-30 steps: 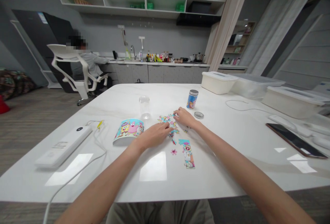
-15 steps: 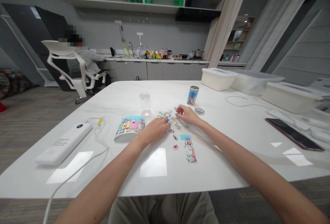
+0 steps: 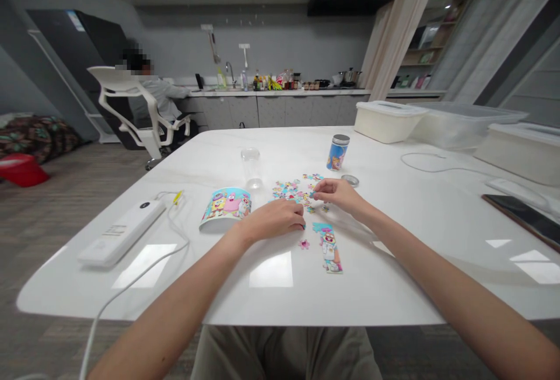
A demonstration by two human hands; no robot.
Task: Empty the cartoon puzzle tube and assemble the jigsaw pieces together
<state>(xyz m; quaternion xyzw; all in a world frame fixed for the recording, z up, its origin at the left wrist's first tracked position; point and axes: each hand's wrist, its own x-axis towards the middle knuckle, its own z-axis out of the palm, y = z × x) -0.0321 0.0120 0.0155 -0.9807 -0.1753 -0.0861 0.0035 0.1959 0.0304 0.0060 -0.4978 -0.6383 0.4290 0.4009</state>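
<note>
Loose jigsaw pieces point(image 3: 286, 188) lie in a spread heap in the middle of the white table. My left hand point(image 3: 277, 218) rests low at the near side of the heap, fingers curled, with a bit of teal puzzle piece at its fingertips. Just right of the heap, my right hand point(image 3: 339, 193) pinches a small teal puzzle piece point(image 3: 312, 195). Closer to me is a joined strip of puzzle point(image 3: 329, 248) with a cartoon figure in a white top. A single pink piece point(image 3: 304, 244) lies left of that strip.
A curved cartoon picture sheet point(image 3: 227, 205) and a clear jar point(image 3: 251, 167) stand left of the heap. Behind my right hand are a blue printed can point(image 3: 338, 153) and a round lid point(image 3: 350, 180). A white power bank point(image 3: 125, 231) with cable lies left. A person sits far left.
My left hand has moved right and nearer me, off the heap toward the strip. My right hand stays by the heap, with a teal piece in its pinch. The head view has shifted slightly.
</note>
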